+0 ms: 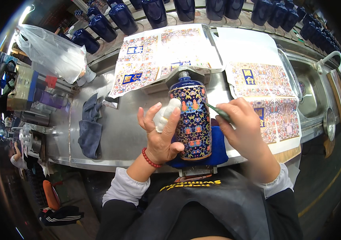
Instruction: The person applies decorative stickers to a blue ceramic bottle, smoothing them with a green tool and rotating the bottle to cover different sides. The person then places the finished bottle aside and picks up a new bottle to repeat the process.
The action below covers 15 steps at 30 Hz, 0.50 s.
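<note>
A dark blue bottle (194, 124) with a colourful floral pattern lies tilted in front of me, its bare neck pointing away. Its lower end rests over a blue cloth (220, 146). My left hand (160, 134), with a red bead bracelet, is at the bottle's left side with its fingers spread. A white wrapping (167, 115) covers one of its fingers, and the thumb is by the bottle's lower part. Pinched in my right hand (240, 122) is a slim dark green tool (219, 112), its tip at the bottle's upper right edge. The tool's exact kind is unclear.
Patterned printed sheets (138, 60) lie beyond the bottle, with another sheet (254, 80) at right. Blue bottles (154, 14) line the conveyor (142, 25) at the back. A grey-blue cloth (90, 132) and a plastic bag (50, 52) are left; a sink (312, 90) is right.
</note>
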Each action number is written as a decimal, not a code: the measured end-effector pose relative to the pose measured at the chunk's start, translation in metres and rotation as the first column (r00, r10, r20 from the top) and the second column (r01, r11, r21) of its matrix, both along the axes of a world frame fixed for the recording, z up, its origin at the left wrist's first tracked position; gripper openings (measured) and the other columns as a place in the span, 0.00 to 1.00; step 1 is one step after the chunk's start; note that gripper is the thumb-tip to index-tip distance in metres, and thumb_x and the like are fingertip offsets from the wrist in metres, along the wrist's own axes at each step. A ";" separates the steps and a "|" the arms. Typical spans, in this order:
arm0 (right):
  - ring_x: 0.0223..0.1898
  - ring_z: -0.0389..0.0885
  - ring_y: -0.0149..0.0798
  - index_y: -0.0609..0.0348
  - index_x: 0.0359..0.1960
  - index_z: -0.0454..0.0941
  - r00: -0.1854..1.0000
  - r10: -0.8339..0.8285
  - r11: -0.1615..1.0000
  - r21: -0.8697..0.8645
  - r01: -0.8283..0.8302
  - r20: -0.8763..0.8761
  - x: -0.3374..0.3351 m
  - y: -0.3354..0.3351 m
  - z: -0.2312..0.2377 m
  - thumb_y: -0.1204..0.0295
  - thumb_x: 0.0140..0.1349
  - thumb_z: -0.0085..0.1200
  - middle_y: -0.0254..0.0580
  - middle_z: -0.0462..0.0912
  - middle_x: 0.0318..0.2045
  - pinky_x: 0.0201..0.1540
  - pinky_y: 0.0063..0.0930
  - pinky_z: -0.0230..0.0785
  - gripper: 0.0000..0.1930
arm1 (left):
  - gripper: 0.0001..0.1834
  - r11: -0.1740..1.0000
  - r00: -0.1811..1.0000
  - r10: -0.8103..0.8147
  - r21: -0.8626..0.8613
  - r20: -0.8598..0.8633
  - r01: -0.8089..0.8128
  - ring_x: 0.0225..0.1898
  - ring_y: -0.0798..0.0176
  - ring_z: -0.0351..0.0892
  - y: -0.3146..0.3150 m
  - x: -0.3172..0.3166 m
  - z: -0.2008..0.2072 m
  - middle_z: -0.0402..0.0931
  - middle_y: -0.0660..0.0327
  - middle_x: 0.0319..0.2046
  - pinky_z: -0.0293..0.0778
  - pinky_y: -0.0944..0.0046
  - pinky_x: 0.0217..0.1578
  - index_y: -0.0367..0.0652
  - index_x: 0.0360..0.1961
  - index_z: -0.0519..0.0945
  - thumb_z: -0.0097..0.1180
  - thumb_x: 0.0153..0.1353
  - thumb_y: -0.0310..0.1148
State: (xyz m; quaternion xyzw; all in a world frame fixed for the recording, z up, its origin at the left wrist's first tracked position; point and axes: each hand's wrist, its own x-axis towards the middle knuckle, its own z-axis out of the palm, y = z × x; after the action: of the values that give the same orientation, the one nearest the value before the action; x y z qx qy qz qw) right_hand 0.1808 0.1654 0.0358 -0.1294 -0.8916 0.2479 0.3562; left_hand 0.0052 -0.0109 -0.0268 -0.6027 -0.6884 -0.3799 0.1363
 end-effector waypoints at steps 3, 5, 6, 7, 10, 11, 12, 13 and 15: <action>0.32 0.77 0.46 0.58 0.43 0.82 0.974 0.222 0.959 0.171 -0.224 0.031 -0.002 0.003 0.009 0.78 0.50 0.69 0.44 0.78 0.34 0.34 0.35 0.69 0.17 | 0.44 0.998 0.993 -0.055 0.007 -0.106 0.056 0.66 0.49 0.60 -0.004 -0.002 0.003 0.78 0.53 0.57 0.30 0.37 0.72 0.44 0.61 0.80 0.28 0.71 0.69; 0.31 0.76 0.44 0.58 0.41 0.83 0.956 0.287 0.956 0.051 -0.291 0.061 0.000 0.004 0.015 0.79 0.49 0.69 0.42 0.77 0.31 0.33 0.34 0.69 0.16 | 0.42 0.994 0.984 -0.111 -0.007 -0.141 0.111 0.64 0.51 0.62 -0.005 -0.005 0.008 0.80 0.54 0.55 0.31 0.37 0.72 0.46 0.60 0.81 0.29 0.71 0.69; 0.31 0.77 0.44 0.59 0.41 0.83 0.960 0.272 0.962 -0.015 -0.271 0.065 0.001 0.006 0.017 0.80 0.49 0.69 0.42 0.78 0.30 0.33 0.34 0.69 0.15 | 0.42 0.990 0.978 -0.139 -0.022 -0.158 0.137 0.64 0.51 0.63 -0.004 -0.009 0.010 0.80 0.55 0.54 0.31 0.37 0.72 0.46 0.60 0.81 0.29 0.71 0.69; 0.31 0.77 0.44 0.59 0.40 0.83 0.963 0.259 0.964 -0.077 -0.253 0.071 0.001 0.008 0.019 0.80 0.49 0.68 0.42 0.78 0.30 0.33 0.34 0.70 0.15 | 0.42 0.986 0.970 -0.167 -0.036 -0.174 0.163 0.64 0.51 0.63 -0.002 -0.012 0.013 0.80 0.56 0.54 0.32 0.37 0.72 0.47 0.59 0.81 0.29 0.71 0.69; 0.29 0.81 0.42 0.63 0.38 0.81 0.992 0.126 0.983 -0.136 -0.125 -0.005 -0.003 0.016 0.018 0.85 0.49 0.66 0.45 0.80 0.29 0.31 0.33 0.72 0.13 | 0.43 0.991 0.984 -0.127 -0.047 -0.121 0.122 0.64 0.51 0.62 0.015 -0.026 0.018 0.80 0.59 0.54 0.34 0.38 0.72 0.45 0.62 0.79 0.29 0.71 0.69; 0.29 0.81 0.42 0.63 0.38 0.81 0.993 0.110 0.983 -0.141 -0.113 -0.032 -0.005 0.018 0.016 0.85 0.49 0.66 0.44 0.80 0.29 0.30 0.33 0.72 0.14 | 0.44 0.993 0.989 -0.112 -0.045 -0.093 0.109 0.65 0.51 0.62 0.020 -0.030 0.018 0.79 0.58 0.55 0.34 0.39 0.72 0.44 0.63 0.78 0.29 0.71 0.69; 0.30 0.80 0.43 0.63 0.39 0.81 0.995 0.097 0.989 -0.113 -0.097 -0.009 -0.006 0.020 0.015 0.84 0.49 0.66 0.44 0.79 0.29 0.31 0.33 0.72 0.14 | 0.45 0.994 0.991 -0.106 -0.034 -0.079 0.103 0.65 0.50 0.61 0.025 -0.032 0.018 0.78 0.57 0.56 0.35 0.38 0.72 0.42 0.64 0.77 0.28 0.70 0.70; 0.30 0.80 0.43 0.63 0.39 0.81 0.996 0.090 0.993 -0.078 -0.090 0.000 -0.007 0.021 0.013 0.84 0.49 0.66 0.44 0.79 0.29 0.32 0.34 0.71 0.14 | 0.45 0.995 0.992 -0.100 -0.025 -0.079 0.098 0.65 0.50 0.61 0.026 -0.032 0.018 0.78 0.57 0.56 0.35 0.39 0.72 0.42 0.63 0.77 0.28 0.70 0.70; 0.31 0.79 0.44 0.62 0.40 0.81 0.995 0.090 0.996 0.012 -0.090 0.032 -0.006 0.021 0.013 0.83 0.49 0.66 0.44 0.79 0.29 0.34 0.35 0.71 0.15 | 0.45 0.997 0.996 -0.082 -0.013 -0.036 0.082 0.65 0.50 0.62 0.024 -0.027 0.016 0.79 0.57 0.54 0.35 0.39 0.72 0.42 0.62 0.78 0.28 0.70 0.70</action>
State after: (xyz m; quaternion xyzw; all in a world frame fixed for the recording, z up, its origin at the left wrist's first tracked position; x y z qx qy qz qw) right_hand 0.1750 0.1861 0.0490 -0.0905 -0.9037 0.2554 0.3316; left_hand -0.0215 0.0128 -0.0109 -0.6380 -0.6627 -0.3701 0.1294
